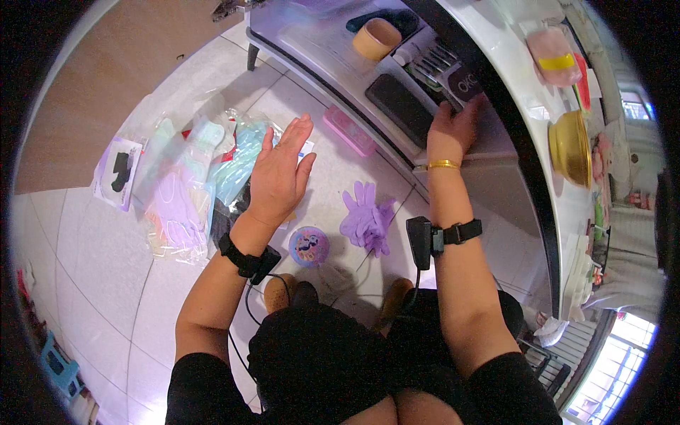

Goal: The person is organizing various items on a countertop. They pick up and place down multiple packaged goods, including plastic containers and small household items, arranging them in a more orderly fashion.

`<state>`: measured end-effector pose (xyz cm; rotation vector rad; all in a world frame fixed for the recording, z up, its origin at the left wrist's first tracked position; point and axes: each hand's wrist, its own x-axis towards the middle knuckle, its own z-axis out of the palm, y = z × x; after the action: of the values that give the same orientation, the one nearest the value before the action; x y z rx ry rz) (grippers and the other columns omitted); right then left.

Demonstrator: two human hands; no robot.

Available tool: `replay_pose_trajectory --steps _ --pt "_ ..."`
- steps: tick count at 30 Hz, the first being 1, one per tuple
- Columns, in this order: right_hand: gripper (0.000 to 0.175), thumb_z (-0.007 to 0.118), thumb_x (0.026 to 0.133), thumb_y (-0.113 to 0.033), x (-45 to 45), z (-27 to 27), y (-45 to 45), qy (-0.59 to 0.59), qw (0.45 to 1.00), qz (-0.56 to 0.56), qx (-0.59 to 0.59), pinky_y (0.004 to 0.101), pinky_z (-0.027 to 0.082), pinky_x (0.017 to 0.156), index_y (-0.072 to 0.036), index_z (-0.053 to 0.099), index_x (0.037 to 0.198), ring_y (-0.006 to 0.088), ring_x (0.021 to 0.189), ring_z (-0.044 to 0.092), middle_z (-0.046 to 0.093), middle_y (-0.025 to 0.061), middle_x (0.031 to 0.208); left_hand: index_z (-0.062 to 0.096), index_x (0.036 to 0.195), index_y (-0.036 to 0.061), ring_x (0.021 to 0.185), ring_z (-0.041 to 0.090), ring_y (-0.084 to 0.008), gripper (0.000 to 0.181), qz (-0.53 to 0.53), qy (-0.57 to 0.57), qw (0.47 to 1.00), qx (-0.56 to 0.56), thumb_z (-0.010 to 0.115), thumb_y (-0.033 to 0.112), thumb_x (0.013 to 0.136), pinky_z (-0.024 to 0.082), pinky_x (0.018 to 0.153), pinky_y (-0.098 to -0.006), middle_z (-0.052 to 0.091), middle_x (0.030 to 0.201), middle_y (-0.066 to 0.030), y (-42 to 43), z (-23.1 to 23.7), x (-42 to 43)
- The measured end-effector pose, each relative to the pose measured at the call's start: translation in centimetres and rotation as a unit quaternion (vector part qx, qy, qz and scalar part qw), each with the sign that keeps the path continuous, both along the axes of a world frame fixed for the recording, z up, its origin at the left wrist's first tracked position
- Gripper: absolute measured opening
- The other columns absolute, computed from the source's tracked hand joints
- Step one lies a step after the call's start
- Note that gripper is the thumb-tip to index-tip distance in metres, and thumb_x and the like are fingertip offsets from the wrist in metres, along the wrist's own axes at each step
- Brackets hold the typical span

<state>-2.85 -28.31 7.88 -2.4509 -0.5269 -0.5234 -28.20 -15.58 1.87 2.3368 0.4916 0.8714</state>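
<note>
My left hand point(281, 170) hangs over the tiled floor with its fingers apart and nothing in it. Beside and below it lies a pile of clear plastic packets point(186, 159), one with purple gloves point(178, 207) inside and others with pale blue-green contents. My right hand point(455, 130) reaches into an open shelf point(334, 58) of a white cabinet, at a dark box point(465, 82) bearing writing. Its fingers are blurred, and whether they grip the box is unclear. Close by are a long black case point(398, 109) and a clear pack of slim items point(433, 61).
A yellow roll-like ring point(377, 40) stands on the shelf. On the floor lie purple gloves point(366, 218), a round printed tin point(309, 246), a pink case point(349, 130) and a carded black item point(118, 172). A gold bowl point(569, 149) sits on the white top at right.
</note>
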Motion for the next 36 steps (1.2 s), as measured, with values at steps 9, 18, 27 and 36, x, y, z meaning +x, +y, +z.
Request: replay_pose_trajectory --steps 9,18,27,36 --pt "0.089 0.067 0.085 -0.019 -0.5 0.5 -0.5 0.056 0.995 0.047 -0.063 0.0401 0.014 0.121 0.002 0.012 0.152 0.0407 0.147 0.014 0.015 0.0303 0.157 0.042 0.142 0.0031 0.123 0.054 -0.0361 0.054 -0.016 0.007 0.999 -0.031 0.059 0.015 0.092 0.039 0.107 -0.0504 0.055 0.134 -0.0199 -0.3 -0.2 -0.1" --pt "0.096 0.066 0.084 -0.014 -1.4 0.3 -0.3 0.056 0.994 0.058 -0.068 0.0384 0.013 0.121 0.001 0.002 0.153 0.0421 0.148 0.009 0.007 0.0339 0.156 0.045 0.139 0.0047 0.121 0.054 -0.0372 0.05 0.0 0.028 0.998 -0.056 0.058 0.013 0.092 0.041 0.106 -0.0496 0.056 0.132 -0.0206 0.4 -0.8 -0.4" --pt "0.076 0.054 0.087 -0.009 -5.3 2.6 0.0 0.079 0.985 0.134 -0.077 0.0422 0.026 0.116 -0.005 0.017 0.154 0.0425 0.14 0.03 0.031 0.0287 0.152 0.055 0.127 0.0093 0.114 0.06 -0.0349 0.035 0.054 0.059 0.997 -0.003 0.059 0.012 0.092 0.047 0.1 -0.0485 0.06 0.128 -0.0154 3.1 -3.4 -1.5" --pt "0.065 0.053 0.091 -0.009 4.6 -2.7 0.7 -0.176 0.944 0.075 -0.271 0.0625 0.024 0.112 -0.013 0.028 0.151 0.0502 0.141 0.021 0.023 0.0223 0.156 0.064 0.111 0.0093 0.096 0.064 -0.037 0.025 0.031 0.155 0.987 -0.022 0.063 0.011 0.087 0.051 0.091 -0.0456 0.067 0.114 -0.0145 5.9 -7.2 -4.3"
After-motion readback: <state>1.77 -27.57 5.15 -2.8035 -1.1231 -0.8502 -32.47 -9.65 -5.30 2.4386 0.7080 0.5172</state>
